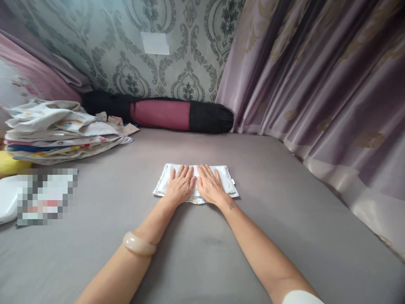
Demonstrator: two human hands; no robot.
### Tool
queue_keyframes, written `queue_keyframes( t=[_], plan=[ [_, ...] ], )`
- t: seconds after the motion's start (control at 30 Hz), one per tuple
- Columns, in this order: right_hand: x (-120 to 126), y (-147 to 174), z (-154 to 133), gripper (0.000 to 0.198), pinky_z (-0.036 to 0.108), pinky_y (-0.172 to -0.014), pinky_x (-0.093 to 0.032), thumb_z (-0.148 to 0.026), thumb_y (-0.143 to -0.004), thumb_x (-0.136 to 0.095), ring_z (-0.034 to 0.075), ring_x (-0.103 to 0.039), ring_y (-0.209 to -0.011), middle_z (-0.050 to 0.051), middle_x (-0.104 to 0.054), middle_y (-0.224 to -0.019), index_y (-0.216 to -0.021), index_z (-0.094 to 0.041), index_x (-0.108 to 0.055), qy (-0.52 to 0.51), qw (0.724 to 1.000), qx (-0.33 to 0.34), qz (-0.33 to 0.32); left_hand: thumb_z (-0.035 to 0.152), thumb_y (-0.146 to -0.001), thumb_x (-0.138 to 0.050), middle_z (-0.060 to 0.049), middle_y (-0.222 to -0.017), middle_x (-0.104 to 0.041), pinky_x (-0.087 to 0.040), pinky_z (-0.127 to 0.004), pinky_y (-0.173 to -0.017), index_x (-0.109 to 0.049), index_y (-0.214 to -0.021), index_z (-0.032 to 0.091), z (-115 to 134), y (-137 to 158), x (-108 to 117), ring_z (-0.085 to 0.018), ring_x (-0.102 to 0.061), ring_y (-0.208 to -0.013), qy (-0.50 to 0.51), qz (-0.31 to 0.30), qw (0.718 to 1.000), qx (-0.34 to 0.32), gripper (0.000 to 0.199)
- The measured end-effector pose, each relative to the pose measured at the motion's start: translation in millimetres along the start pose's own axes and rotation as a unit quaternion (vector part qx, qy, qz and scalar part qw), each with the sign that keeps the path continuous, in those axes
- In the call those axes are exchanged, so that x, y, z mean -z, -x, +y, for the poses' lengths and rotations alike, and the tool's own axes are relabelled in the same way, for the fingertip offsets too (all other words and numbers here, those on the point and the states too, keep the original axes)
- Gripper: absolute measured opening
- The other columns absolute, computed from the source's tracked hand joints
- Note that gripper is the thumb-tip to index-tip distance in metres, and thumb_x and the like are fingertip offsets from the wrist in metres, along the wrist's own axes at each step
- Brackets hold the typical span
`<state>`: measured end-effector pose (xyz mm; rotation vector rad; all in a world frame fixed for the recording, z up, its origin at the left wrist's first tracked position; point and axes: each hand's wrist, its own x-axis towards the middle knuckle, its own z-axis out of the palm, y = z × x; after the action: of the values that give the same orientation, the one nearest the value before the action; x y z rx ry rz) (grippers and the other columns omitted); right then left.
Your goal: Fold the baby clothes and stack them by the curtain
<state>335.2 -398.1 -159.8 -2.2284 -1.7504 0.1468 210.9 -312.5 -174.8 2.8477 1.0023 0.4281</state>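
Observation:
A folded white cloth, likely a small garment, with a patterned edge and a small white tag at its right side, lies flat on the grey bed sheet. My left hand rests palm down on its left half, fingers stretched out. On the right half my right hand lies flat too, fingers pointing away from me. The two thumbs are close together near the middle. Both palms hide much of the cloth's top face. A pale bangle circles my left forearm.
Folded patterned clothes are stacked at the left. A long black and maroon rolled bag lies along the wall. Purple curtains hang at the right. A blurred-out packet and a white object lie at the left edge.

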Motion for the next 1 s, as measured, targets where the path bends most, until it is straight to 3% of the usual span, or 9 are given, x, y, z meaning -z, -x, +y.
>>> queue_keyframes(
  t=[0.23, 0.47, 0.63, 0.83, 1.0],
  plan=[
    [-6, 0, 2, 0.054, 0.049, -0.119, -0.01, -0.03, -0.099, -0.024, 0.023, -0.02, -0.146, 0.01, -0.029, -0.157, -0.15, -0.014, -0.031, 0.009, 1.0, -0.001, 0.006, 0.038, -0.1, -0.022, -0.016, -0.151, -0.04, -0.021, -0.055, -0.115, -0.039, -0.145, 0.014, -1, 0, -4, -0.03, -0.031, -0.143, -0.003, -0.026, 1.0, 0.004, 0.054],
    [-4, 1, 1, 0.054, 0.05, -0.118, -0.012, -0.03, -0.099, -0.024, 0.023, -0.021, -0.146, 0.011, -0.028, -0.157, -0.15, -0.014, -0.031, 0.012, 1.0, -0.001, 0.006, 0.039, -0.1, -0.024, -0.015, -0.149, -0.043, -0.023, -0.055, -0.115, -0.041, -0.144, 0.017, -3, 0, -3, -0.029, -0.033, -0.142, -0.001, -0.006, 1.0, 0.001, 0.052],
    [2, 2, 4, 0.053, 0.053, -0.118, -0.008, -0.029, -0.099, -0.026, 0.025, -0.019, -0.147, 0.013, -0.028, -0.157, -0.149, -0.013, -0.033, 0.02, 0.999, -0.031, 0.025, 0.035, -0.099, -0.026, -0.014, -0.148, -0.045, -0.021, -0.055, -0.116, -0.043, -0.142, 0.019, -7, -1, 1, -0.029, -0.033, -0.142, -0.014, 0.044, 0.999, 0.017, 0.049],
    [0, 3, 8, 0.053, 0.053, -0.118, -0.01, -0.03, -0.099, -0.026, 0.026, -0.021, -0.146, 0.013, -0.031, -0.156, -0.149, -0.014, -0.034, 0.018, 0.999, -0.051, 0.006, 0.038, -0.1, -0.022, -0.017, -0.147, -0.045, -0.022, -0.056, -0.115, -0.044, -0.141, 0.015, -11, -1, -3, -0.031, -0.034, -0.141, -0.008, 0.003, 0.999, 0.047, 0.052],
    [-1, 3, 8, 0.054, 0.053, -0.118, -0.009, -0.03, -0.099, -0.024, 0.026, -0.019, -0.146, 0.013, -0.029, -0.156, -0.149, -0.012, -0.033, 0.021, 0.998, -0.054, -0.001, 0.039, -0.1, -0.023, -0.014, -0.147, -0.046, -0.022, -0.056, -0.115, -0.044, -0.141, 0.019, -12, -1, -5, -0.029, -0.035, -0.141, -0.012, 0.006, 0.999, 0.045, 0.05]
  ],
)
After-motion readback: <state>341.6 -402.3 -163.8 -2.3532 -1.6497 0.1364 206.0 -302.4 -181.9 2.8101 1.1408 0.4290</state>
